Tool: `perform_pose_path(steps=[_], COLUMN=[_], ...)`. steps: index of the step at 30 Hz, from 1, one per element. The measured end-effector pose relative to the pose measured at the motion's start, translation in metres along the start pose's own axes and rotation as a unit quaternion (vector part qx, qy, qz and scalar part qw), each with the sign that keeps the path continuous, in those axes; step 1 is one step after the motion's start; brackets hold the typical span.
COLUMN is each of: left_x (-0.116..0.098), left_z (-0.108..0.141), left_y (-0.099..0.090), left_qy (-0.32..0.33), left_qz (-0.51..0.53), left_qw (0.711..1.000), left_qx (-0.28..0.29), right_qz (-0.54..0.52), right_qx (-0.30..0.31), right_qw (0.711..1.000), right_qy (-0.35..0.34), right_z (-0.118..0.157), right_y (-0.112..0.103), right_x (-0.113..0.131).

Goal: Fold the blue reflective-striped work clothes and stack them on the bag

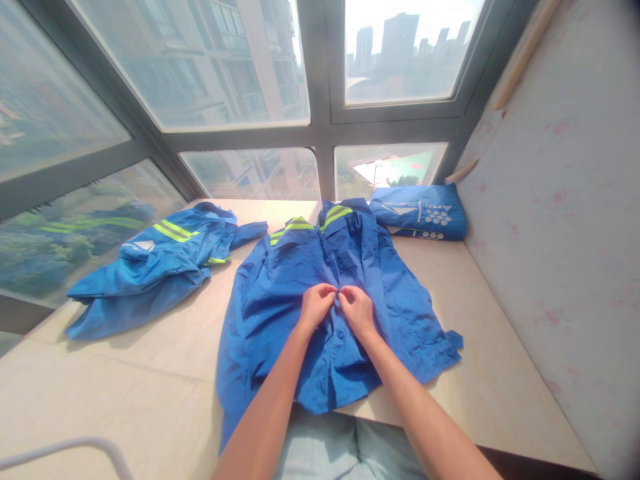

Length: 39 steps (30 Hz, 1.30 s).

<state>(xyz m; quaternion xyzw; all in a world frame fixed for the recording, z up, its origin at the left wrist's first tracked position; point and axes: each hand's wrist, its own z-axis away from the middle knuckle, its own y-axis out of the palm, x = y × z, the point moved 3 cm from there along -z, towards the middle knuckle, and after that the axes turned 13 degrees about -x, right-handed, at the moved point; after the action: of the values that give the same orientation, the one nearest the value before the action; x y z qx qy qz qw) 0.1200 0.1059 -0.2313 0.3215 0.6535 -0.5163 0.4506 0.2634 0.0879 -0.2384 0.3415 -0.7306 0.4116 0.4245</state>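
Observation:
A blue work shirt with yellow-green reflective strips lies front side up on the wooden surface, its collar end toward the window. Both hands meet at its front placket. My left hand pinches the placket edge from the left, fingertips closed on the cloth. From the right, my right hand pinches the same spot, its fingertips almost touching the other hand's. One button shows on the placket just below the hands. Whatever lies between the fingertips is too small to make out.
Another blue garment with reflective strips lies crumpled at the left. A folded blue bundle with white print sits at the back right, by the papered wall. Windows stand behind the wooden surface. A pale tube curves at the lower left.

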Motion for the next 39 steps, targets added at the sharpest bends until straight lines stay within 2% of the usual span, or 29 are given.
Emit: perform_pose_path(steps=[4, 15, 25, 34, 39], left_x=[0.0, 0.008, -0.009, 0.013, 0.014], left_z=[0.001, 0.001, 0.007, 0.005, 0.004], left_y=[0.002, 0.004, 0.0, 0.005, 0.006], left_qy=[0.002, -0.009, 0.034, -0.043, -0.088], left_qz=[0.0, -0.014, -0.021, 0.059, 0.097], left_qw=[1.0, 0.999, 0.999, 0.997, 0.991], left_qx=[0.008, -0.043, -0.026, -0.04, -0.038], right_qz=[0.032, 0.025, -0.012, 0.004, 0.027], right_qx=[-0.002, -0.017, 0.0, -0.008, -0.001], right_qw=[0.999, 0.999, 1.0, 0.999, 0.998], right_qy=[-0.032, -0.038, -0.007, -0.048, -0.054], right_z=[0.001, 0.002, 0.001, 0.0, 0.002], right_y=[0.001, -0.001, -0.001, 0.0, 0.001], right_x=[0.001, 0.004, 0.003, 0.002, 0.002])
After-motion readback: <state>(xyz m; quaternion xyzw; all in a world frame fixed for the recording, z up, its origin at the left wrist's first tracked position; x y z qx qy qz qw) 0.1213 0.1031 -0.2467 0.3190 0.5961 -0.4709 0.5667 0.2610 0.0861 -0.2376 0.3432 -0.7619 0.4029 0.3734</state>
